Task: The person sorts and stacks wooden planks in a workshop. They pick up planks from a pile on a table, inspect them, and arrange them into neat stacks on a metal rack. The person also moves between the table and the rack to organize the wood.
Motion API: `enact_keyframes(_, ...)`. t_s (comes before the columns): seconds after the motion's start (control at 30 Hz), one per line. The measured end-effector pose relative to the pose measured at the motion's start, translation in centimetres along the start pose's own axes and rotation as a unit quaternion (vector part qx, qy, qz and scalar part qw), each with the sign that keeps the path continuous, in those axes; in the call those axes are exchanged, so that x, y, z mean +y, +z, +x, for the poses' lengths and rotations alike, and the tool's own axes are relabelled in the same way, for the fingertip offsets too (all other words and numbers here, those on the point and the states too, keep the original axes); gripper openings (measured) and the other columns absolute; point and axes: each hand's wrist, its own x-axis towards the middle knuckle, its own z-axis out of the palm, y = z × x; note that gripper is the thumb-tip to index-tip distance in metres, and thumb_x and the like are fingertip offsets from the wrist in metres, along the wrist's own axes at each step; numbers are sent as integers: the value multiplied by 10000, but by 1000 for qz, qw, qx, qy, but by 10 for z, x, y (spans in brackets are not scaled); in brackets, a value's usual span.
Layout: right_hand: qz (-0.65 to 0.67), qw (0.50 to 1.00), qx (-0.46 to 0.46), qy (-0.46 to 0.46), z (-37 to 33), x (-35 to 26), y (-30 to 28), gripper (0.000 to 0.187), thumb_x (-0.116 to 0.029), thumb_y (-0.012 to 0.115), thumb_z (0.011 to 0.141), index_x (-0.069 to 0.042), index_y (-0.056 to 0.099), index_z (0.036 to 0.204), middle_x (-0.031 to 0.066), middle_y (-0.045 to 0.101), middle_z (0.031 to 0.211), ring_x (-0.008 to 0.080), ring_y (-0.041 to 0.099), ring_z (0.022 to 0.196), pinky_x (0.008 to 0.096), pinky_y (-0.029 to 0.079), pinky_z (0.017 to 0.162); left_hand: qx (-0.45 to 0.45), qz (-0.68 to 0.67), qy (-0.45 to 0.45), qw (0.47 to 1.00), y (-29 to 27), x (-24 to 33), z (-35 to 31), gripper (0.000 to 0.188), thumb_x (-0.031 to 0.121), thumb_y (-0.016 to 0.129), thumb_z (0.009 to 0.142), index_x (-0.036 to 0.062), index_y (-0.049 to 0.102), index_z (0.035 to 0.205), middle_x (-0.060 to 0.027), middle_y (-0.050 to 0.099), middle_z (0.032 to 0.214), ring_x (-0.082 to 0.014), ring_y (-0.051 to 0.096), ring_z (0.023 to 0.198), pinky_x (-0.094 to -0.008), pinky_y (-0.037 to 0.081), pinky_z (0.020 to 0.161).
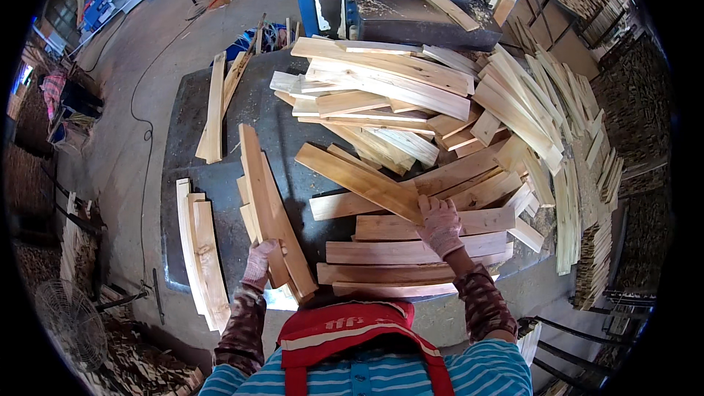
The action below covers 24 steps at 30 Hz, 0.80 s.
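My left hand point(259, 260), in a pale work glove, is closed around the near part of a few wooden boards point(268, 205) that slant away from me. On the right, my gloved right hand point(440, 226) grips the near end of a single brown board point(359, 182), whose far end points to the upper left. Beneath that board lie more boards, and several stacked planks point(411, 252) run crosswise just in front of me. Left of my left hand rests a small group of pale boards point(202, 249) at the table's edge.
A large heap of boards point(389, 77) covers the far middle and right of the dark metal table point(191, 114). Two boards point(216, 106) lie far left. Behind stands a roller machine point(418, 11). A caged fan point(70, 319) is lower left; another person point(62, 99) is farther left.
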Motion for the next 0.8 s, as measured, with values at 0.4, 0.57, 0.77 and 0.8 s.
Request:
enact_keyframes(0.4,719,662,-206,50,11,-29,4,408,-319,671,940,40,675,1134,13,690,932,103,641,804,259,518,742,-123,-226,-75,963,51,-4,-13,483,256,723,858,-33,577,1216,-150,677,1012,-291,691,933,-447,581,882)
enact_keyframes(0.57,654,749,-77,-68,3,-46,30,377,-257,661,943,-4,652,1222,77,696,1103,181,645,996,318,519,857,-82,-348,-152,921,44,-33,-15,842,785,405,899,-1,599,1128,-174,665,939,-348,669,845,-518,547,888)
enact_keyframes(0.77,345,866,149,-331,-2,-70,60,316,-174,596,958,-50,667,1241,99,660,1231,221,591,1174,364,451,1030,-61,254,217,940,-9,-86,2,569,555,642,915,23,663,1116,-85,702,921,-214,674,851,-369,545,821)
enact_keyframes(0.8,504,830,19,-237,-3,-81,41,338,-133,584,920,-56,643,1243,144,620,1279,298,558,1212,419,438,1046,-34,201,186,961,-6,-87,8,557,523,684,892,24,676,1139,-88,715,961,-200,676,876,-349,540,823)
